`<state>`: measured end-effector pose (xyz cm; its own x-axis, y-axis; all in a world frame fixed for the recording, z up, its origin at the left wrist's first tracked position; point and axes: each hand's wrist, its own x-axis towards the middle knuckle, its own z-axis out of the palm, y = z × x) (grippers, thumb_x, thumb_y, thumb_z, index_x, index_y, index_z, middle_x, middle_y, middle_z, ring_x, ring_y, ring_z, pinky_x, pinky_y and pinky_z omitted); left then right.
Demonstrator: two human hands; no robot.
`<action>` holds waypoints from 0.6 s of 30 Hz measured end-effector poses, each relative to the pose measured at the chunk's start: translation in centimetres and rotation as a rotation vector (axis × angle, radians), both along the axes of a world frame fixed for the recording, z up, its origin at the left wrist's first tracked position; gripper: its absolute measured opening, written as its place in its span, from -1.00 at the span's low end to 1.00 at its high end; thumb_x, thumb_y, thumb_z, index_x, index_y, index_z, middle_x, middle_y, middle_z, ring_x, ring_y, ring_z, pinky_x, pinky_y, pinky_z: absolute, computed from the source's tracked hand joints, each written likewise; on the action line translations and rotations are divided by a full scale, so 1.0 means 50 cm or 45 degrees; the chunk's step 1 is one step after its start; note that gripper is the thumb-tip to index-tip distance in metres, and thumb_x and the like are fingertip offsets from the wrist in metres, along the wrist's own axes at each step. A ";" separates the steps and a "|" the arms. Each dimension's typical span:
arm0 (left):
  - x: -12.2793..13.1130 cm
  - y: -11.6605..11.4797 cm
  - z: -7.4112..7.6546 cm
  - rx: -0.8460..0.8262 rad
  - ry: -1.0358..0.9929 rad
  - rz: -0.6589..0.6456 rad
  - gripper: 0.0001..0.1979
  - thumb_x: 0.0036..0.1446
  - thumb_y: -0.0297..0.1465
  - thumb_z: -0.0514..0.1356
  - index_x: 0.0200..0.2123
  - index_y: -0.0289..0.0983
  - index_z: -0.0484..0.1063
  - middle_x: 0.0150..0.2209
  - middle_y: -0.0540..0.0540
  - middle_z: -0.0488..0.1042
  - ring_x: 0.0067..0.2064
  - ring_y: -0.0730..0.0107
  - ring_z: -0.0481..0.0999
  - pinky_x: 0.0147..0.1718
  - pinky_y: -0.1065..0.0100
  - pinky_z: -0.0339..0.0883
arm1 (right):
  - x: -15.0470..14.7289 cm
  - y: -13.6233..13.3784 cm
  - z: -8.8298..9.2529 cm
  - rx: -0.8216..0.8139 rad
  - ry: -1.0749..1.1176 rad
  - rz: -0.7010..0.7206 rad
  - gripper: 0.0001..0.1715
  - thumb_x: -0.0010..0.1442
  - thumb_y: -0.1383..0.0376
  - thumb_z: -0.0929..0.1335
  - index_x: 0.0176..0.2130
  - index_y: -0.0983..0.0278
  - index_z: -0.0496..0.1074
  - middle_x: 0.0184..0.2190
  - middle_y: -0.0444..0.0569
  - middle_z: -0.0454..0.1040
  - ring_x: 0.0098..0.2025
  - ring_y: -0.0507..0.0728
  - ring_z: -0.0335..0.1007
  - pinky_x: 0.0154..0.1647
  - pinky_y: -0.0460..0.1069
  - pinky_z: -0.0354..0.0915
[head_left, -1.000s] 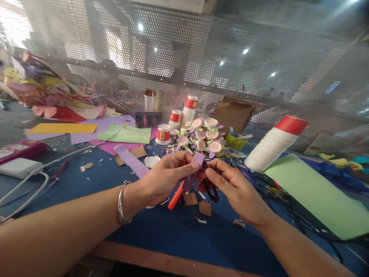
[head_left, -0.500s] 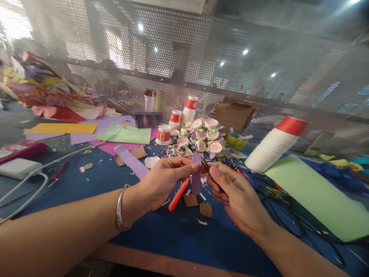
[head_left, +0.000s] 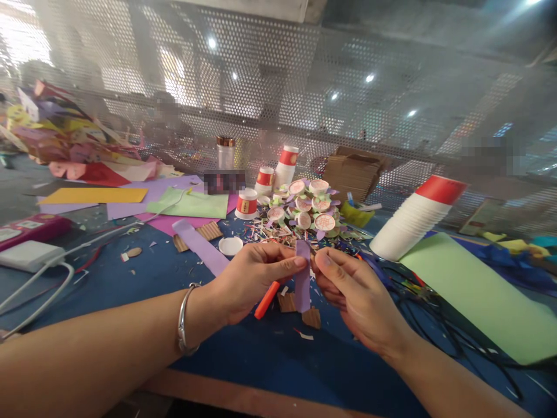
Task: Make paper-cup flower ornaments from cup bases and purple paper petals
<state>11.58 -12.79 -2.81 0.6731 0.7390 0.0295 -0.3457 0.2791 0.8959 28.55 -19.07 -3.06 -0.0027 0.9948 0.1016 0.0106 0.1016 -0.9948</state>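
Blue counter (head_left: 256, 360): left hand (head_left: 252, 280) pinches a purple strip (head_left: 303, 285) at its three o'clock; right hand (head_left: 359, 293) curled, contents unclear.

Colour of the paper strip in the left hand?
The paper strip is purple; head view shows it.

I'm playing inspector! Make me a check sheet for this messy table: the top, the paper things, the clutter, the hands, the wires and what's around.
Surface: blue table, littered with paper scraps.
Job's things: one purple strip held up; a longer purple piece lies on the table.
Clutter: orange stick, cardboard bits, a pile of flower-like pieces, a tilted cup stack.
Hands: left hand pinches the strip's upper part; right hand is closed on a dark tool, mostly hidden.
Cables: white cable on the left, black cables on the right.
Surroundings: perforated screen behind; shapes beyond are blurred.
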 end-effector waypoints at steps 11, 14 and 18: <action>-0.004 0.004 -0.003 0.031 0.017 -0.043 -0.77 0.04 -0.33 0.40 -0.47 -0.35 0.48 -0.51 0.01 0.48 -0.46 0.54 0.41 -0.41 0.45 0.28 | 0.002 0.004 0.000 -0.009 0.047 -0.006 -0.50 0.30 -0.01 0.38 -0.47 0.25 0.22 -0.59 -0.30 -0.12 -0.58 -0.06 -0.30 -0.64 -0.10 -0.29; -0.006 0.004 0.003 0.117 0.069 -0.034 -0.76 0.14 -0.33 0.33 -0.48 -0.33 0.43 -0.55 0.02 0.46 -0.48 0.53 0.41 -0.32 0.41 0.30 | 0.005 0.010 0.000 -0.002 0.085 -0.095 -0.52 0.27 -0.04 0.39 -0.43 0.24 0.27 -0.60 -0.31 -0.12 -0.59 -0.06 -0.29 -0.63 -0.10 -0.30; -0.009 0.003 0.003 0.307 0.165 0.004 -0.73 0.20 -0.30 0.28 -0.48 -0.29 0.37 -0.58 0.03 0.45 -0.51 0.52 0.41 -0.34 0.39 0.30 | 0.008 0.015 0.001 0.043 0.072 -0.137 -0.55 0.23 -0.06 0.42 -0.37 0.24 0.35 -0.62 -0.33 -0.09 -0.60 -0.08 -0.29 -0.64 -0.10 -0.29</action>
<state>11.13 -12.64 -2.68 0.6805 0.7231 0.1182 -0.2241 0.0518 0.9732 28.95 -18.34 -3.03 0.1104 0.9851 0.1318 -0.0328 0.1361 -0.9901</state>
